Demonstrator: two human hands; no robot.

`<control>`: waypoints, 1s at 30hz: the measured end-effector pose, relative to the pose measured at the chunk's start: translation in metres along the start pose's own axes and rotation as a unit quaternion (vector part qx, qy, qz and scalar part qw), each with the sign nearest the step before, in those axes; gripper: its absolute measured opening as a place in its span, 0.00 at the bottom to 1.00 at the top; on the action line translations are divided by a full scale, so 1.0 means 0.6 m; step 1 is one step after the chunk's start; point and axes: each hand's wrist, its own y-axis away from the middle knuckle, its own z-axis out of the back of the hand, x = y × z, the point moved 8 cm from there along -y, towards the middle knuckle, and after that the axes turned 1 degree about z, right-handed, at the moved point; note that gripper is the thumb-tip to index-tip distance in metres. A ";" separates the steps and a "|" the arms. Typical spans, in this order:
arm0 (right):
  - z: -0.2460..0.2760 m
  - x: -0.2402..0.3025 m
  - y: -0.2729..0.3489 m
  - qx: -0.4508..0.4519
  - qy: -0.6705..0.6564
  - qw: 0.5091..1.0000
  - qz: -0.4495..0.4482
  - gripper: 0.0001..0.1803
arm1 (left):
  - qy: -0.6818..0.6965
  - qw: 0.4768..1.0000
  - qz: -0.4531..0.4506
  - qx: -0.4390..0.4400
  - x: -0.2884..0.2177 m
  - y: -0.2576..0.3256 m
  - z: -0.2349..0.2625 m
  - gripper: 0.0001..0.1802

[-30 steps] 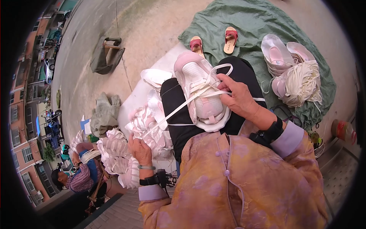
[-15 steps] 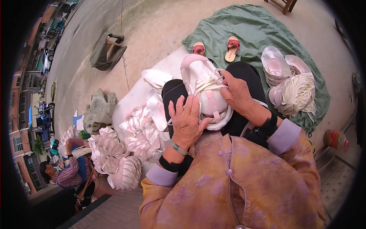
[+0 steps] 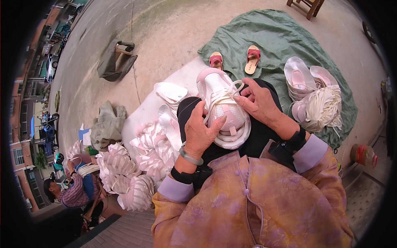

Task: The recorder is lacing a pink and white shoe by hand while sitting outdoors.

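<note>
A white and pink mesh shoe upper (image 3: 214, 86) rests on my lap between my knees, its heel end toward me. A cream shoelace (image 3: 223, 99) crosses it, with one loop standing up on the right. My left hand (image 3: 200, 131) curls around the upper's left side, thumb lying over the collar, fingertips at the edge. On the other side, my right hand (image 3: 263, 105) pinches the lace between thumb and fingers beside the eyelets. The tips of some right fingers are hard to make out.
Nested uppers (image 3: 156, 142) lie on a white sheet (image 3: 142, 111) at left. More uppers (image 3: 298, 76) and a lace bundle (image 3: 324, 108) sit on a green cloth (image 3: 271, 31), near red slippers (image 3: 252, 60). Another person (image 3: 76, 192) works at far left. A plastic jar (image 3: 363, 155) stands right.
My left hand has gone from lying flat on the upper to curling around its side. My right hand still has the lace, with its fingers shifted, and a lace loop now stands higher.
</note>
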 end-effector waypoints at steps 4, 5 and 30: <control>0.024 -0.032 -0.064 -0.080 0.161 0.980 0.088 0.21 | 0.020 0.996 0.082 0.020 0.033 -0.019 -0.013 0.25; 0.012 -0.039 -0.082 -0.041 0.121 0.984 0.127 0.22 | -0.007 0.997 0.069 0.031 0.024 -0.023 -0.018 0.23; -0.026 -0.004 0.012 -0.053 -0.021 0.990 0.128 0.15 | 0.176 0.945 0.149 0.233 0.050 0.068 0.139 0.13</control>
